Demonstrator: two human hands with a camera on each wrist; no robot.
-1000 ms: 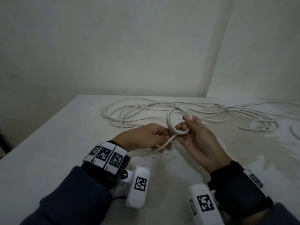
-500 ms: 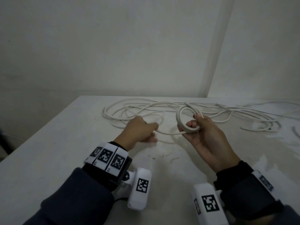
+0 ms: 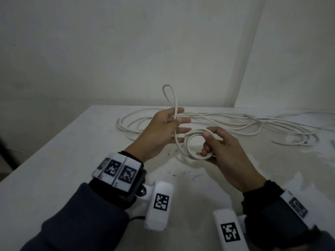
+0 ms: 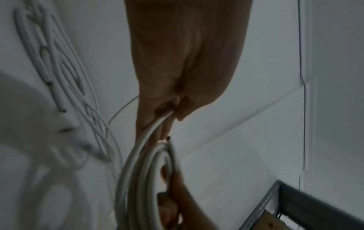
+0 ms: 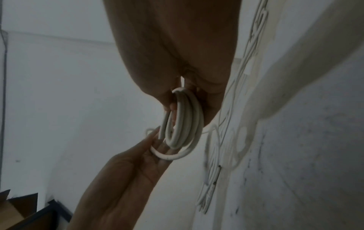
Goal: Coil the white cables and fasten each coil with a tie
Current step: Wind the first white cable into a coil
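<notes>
My right hand [image 3: 206, 142] holds a small coil [image 3: 196, 157] of white cable just above the table, with its fingers curled through the ring. In the right wrist view the coil [image 5: 185, 123] shows several turns. My left hand [image 3: 178, 118] is just left of the coil. It pinches the free strand between thumb and fingers, and a narrow loop [image 3: 169, 91] of that strand stands up above it. The left wrist view shows the strand [image 4: 149, 132] running from the pinch into the coil [image 4: 138, 179]. No tie is in view.
Loose white cables [image 3: 226, 122] sprawl across the back of the white table [image 3: 72, 160], from the middle to the right edge. Walls meet in a corner behind the table. A metal shelf frame [image 4: 275, 200] and a cardboard box [image 5: 11, 214] stand beyond the table.
My left hand had drawn a length of strand out to the left. It has since risen and come back beside the coil, with a loop now standing above it. My right hand kept hold of the coil.
</notes>
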